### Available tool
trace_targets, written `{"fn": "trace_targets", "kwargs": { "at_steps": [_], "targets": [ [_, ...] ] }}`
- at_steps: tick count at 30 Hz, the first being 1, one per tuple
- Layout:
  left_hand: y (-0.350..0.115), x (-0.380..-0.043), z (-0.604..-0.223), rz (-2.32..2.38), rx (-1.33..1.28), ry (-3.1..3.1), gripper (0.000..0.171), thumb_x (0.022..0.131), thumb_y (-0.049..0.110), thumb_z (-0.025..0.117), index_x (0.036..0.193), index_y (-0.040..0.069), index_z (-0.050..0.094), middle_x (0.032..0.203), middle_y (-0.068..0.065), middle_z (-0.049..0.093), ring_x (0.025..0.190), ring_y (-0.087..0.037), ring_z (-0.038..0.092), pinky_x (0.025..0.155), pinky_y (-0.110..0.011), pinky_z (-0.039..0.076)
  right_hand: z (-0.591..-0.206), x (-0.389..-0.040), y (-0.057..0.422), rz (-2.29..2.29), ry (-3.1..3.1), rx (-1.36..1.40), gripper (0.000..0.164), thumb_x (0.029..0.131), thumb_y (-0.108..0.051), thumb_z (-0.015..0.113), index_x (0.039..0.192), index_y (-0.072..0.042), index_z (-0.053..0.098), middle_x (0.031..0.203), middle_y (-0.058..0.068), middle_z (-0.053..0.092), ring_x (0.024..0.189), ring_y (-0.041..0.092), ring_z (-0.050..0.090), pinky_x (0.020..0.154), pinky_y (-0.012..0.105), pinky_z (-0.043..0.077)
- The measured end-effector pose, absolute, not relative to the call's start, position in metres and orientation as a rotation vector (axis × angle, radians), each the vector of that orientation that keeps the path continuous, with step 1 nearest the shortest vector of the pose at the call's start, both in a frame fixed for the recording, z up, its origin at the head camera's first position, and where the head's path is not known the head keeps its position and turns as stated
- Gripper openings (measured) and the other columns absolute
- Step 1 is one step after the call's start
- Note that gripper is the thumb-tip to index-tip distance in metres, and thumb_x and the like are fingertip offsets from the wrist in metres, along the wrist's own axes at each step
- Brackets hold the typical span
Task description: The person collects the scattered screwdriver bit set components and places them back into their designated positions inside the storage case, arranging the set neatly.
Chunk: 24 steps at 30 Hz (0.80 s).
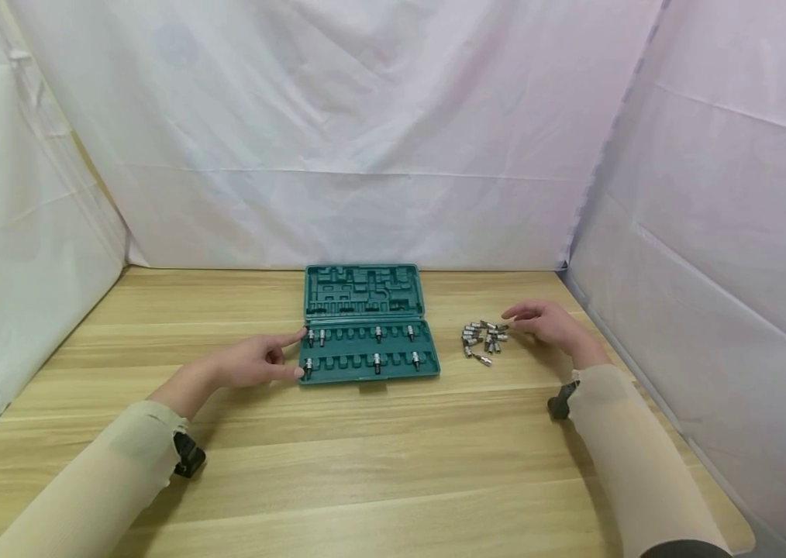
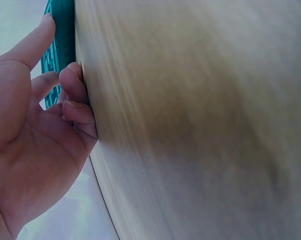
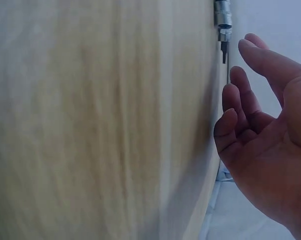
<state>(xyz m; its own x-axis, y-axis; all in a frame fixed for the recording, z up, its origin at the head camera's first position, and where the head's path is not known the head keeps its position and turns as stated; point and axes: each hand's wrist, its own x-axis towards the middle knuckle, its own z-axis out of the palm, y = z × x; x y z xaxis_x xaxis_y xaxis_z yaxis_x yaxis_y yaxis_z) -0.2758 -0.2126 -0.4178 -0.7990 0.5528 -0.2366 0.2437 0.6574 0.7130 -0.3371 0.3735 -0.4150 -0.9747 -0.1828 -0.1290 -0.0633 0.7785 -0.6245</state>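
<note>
A green plastic case lies unfolded on the table, several silver-and-black bit sockets standing in its two rows of slots. My left hand is at its left side, index finger and thumb extended and touching the edge, the other fingers bent. In the left wrist view the thumb lies against the green case. Right of the case is a loose pile of bit sockets. My right hand hovers at the pile's right side, fingers loosely bent; in the right wrist view nothing shows between thumb and fingers, near a bit socket.
The case's raised lid has moulded hollows and leans toward the back. White cloth walls enclose the wooden table at the back and sides. Dark wrist devices sit at both sleeve ends.
</note>
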Motion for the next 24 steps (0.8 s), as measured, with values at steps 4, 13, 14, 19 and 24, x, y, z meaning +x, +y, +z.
{"fn": "trace_targets", "kwargs": {
  "at_steps": [4,13,14,19,24],
  "targets": [
    [-0.212,-0.276,-0.418,0.958,0.62,2.436,0.09,0.106,0.04,0.075,0.177,0.017,0.025,0.088,-0.005,0.057,0.077,-0.02,0.048,0.068,-0.031,0.042,-0.418,-0.34,0.373,-0.88,2.822,-0.231,0.034,0.11,-0.026,0.069,0.14,-0.012,0.075,0.142,0.024,0.071,0.112,0.029,0.065,0.088,0.034,0.051],
    [-0.212,-0.276,-0.418,0.948,0.613,2.44,0.09,0.106,0.041,0.075,0.177,0.017,0.025,0.09,-0.005,0.058,0.079,-0.021,0.048,0.069,-0.032,0.042,-0.42,-0.348,0.369,-0.785,2.823,-0.287,0.032,0.109,-0.025,0.071,0.137,-0.012,0.078,0.138,0.017,0.074,0.111,0.027,0.061,0.093,0.036,0.048],
    [-0.212,-0.277,-0.418,0.947,0.614,2.442,0.09,0.106,0.041,0.075,0.176,0.017,0.025,0.09,-0.005,0.057,0.079,-0.021,0.048,0.069,-0.032,0.042,-0.419,-0.348,0.369,-0.777,2.823,-0.281,0.032,0.109,-0.025,0.071,0.137,-0.012,0.079,0.137,0.017,0.075,0.11,0.027,0.061,0.092,0.036,0.048],
    [-0.213,-0.277,-0.418,0.946,0.614,2.444,0.09,0.105,0.042,0.075,0.176,0.017,0.025,0.089,-0.005,0.057,0.078,-0.021,0.048,0.069,-0.032,0.042,-0.417,-0.346,0.366,-0.755,2.835,-0.242,0.031,0.109,-0.025,0.071,0.134,-0.01,0.08,0.129,0.015,0.076,0.105,0.028,0.058,0.089,0.037,0.045],
    [-0.212,-0.276,-0.418,0.944,0.616,2.444,0.09,0.106,0.042,0.075,0.177,0.018,0.025,0.088,-0.005,0.056,0.077,-0.02,0.047,0.068,-0.032,0.041,-0.417,-0.345,0.365,-0.735,2.842,-0.227,0.031,0.109,-0.026,0.071,0.134,-0.009,0.08,0.131,0.016,0.076,0.11,0.03,0.058,0.092,0.039,0.044]
  ]
}}
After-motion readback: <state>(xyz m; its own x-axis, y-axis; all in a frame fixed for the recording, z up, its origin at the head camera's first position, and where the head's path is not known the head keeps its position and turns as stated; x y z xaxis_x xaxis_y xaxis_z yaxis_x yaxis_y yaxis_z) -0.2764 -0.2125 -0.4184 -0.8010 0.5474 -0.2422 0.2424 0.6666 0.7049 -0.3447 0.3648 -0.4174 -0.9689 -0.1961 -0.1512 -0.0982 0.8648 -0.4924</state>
